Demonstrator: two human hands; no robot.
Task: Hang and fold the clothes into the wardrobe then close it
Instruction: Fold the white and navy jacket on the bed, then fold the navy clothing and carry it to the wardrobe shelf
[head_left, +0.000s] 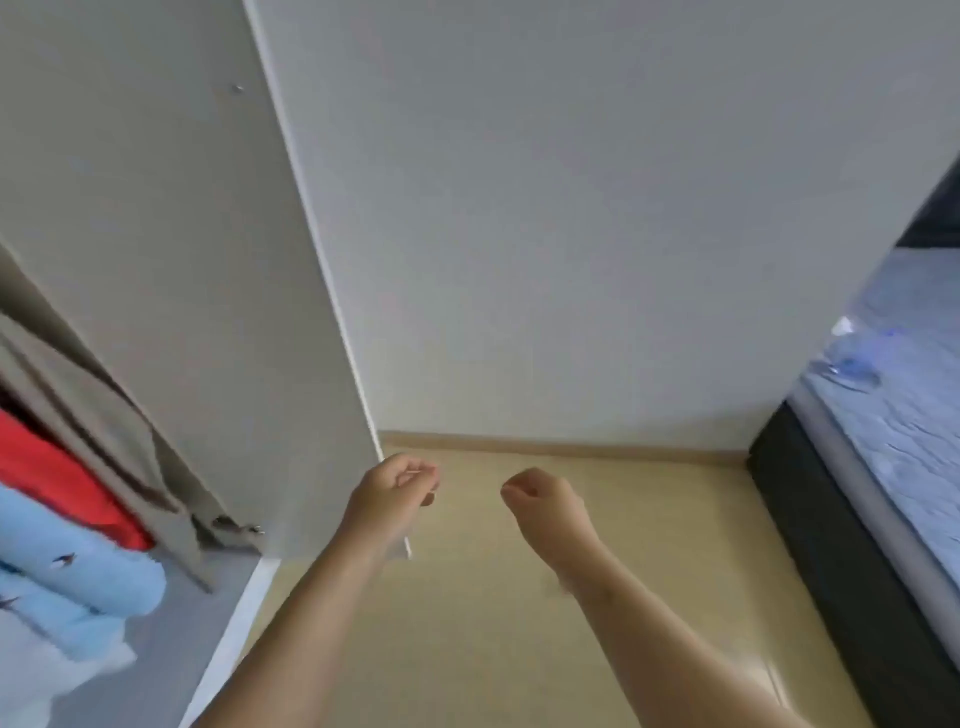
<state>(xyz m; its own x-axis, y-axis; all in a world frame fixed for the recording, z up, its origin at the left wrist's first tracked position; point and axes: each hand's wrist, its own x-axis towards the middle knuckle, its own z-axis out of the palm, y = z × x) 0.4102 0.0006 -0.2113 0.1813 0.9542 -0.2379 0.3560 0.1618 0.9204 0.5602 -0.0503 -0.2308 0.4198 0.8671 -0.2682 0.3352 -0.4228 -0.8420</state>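
Observation:
The wardrobe door (171, 249) stands open at the left, its free edge running down to the floor. My left hand (395, 491) lies over the lower part of that edge with its fingers curled; whether they grip the door I cannot tell. My right hand (543, 501) hovers a little to the right, curled in a loose fist and holding nothing. Inside the wardrobe at the lower left lie folded clothes: a red piece (57, 478) and a light blue piece (67, 571). A beige garment (88, 415) hangs beside them.
A white wall (571, 208) faces me, with a wooden skirting board along its foot. The floor (493, 623) is pale yellow. A bed with a dark base (831, 545) and a light blue cover (904, 415) fills the right side.

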